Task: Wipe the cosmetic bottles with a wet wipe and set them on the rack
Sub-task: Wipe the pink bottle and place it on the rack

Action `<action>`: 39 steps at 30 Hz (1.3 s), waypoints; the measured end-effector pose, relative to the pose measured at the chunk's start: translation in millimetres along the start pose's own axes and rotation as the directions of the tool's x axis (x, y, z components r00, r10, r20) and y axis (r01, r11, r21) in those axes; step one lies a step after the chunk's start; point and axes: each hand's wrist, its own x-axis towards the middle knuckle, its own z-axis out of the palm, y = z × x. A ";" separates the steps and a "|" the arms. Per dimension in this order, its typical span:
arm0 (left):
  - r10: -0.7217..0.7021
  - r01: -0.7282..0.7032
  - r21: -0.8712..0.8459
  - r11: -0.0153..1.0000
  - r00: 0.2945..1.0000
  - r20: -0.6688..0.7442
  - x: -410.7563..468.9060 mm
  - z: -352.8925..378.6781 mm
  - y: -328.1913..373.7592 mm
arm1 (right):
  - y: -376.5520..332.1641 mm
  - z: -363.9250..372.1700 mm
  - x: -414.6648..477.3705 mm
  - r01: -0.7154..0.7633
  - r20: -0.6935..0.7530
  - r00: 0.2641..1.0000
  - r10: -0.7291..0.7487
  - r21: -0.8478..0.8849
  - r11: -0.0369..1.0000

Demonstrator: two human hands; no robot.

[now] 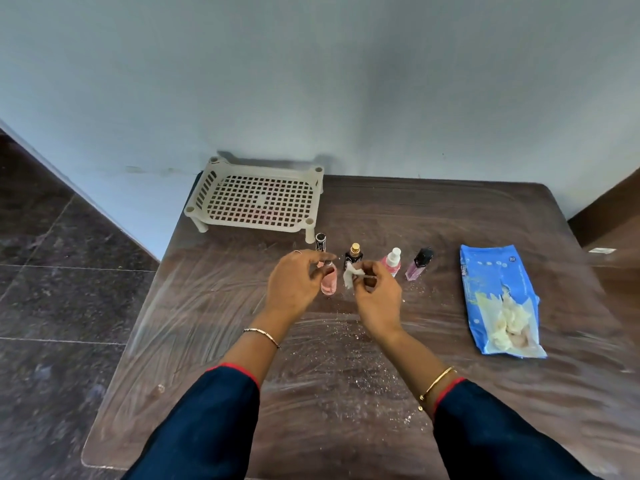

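Several small cosmetic bottles stand in a row mid-table: a black tube (pixel 321 242), a pink bottle (pixel 329 284), a black bottle with a gold cap (pixel 354 257), a pink bottle with a white cap (pixel 392 261) and a purple bottle with a black cap (pixel 419 263). My left hand (pixel 294 282) pinches the top of the first pink bottle, which stands on the table. My right hand (pixel 377 297) holds a crumpled white wet wipe (pixel 351 275) right beside that bottle. The beige perforated rack (pixel 256 199) sits at the back left, with nothing on it.
A blue wet-wipe pack (pixel 502 299) lies open at the right of the brown table (pixel 311 375). White crumbs speckle the table between my arms. A grey wall runs behind the table; dark floor tiles lie beyond its left edge.
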 end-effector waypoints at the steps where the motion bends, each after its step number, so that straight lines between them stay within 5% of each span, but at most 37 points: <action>1: -0.032 0.032 -0.086 0.996 0.999 0.002 2.4 0.7 -0.8 | -1.0 2.8 2.8 0.033 -0.001 0.999 -0.034 -0.020 0.999; 7: -0.277 0.281 -0.550 0.787 0.956 0.093 12.0 -5.6 2.8 | -14.6 13.9 3.9 0.405 0.079 0.914 -0.398 -0.132 0.905; 14: -0.405 0.426 -0.778 0.461 0.881 0.243 -10.7 -0.1 -2.2 | 6.7 -9.2 -33.9 0.596 0.224 0.803 -0.553 -0.299 0.745; 18: -0.399 0.414 -0.773 0.481 0.888 0.227 -11.3 -3.7 -3.8 | 9.5 -19.0 -48.5 0.620 0.316 0.784 -0.534 -0.362 0.697; 24: -0.304 0.396 -0.769 0.502 0.913 0.272 -11.7 -21.8 15.1 | -37.4 -14.1 -35.4 0.645 0.228 0.759 -0.610 -0.398 0.653; 29: -0.315 0.372 -0.812 0.450 0.917 0.246 -7.2 -37.9 12.6 | -31.3 -16.3 -58.8 0.692 0.360 0.711 -0.605 -0.512 0.509; 39: -0.302 0.295 -0.877 0.381 0.935 0.183 6.2 -64.5 10.2 | -25.7 -24.2 -75.7 0.622 0.251 0.770 -0.586 -0.500 0.603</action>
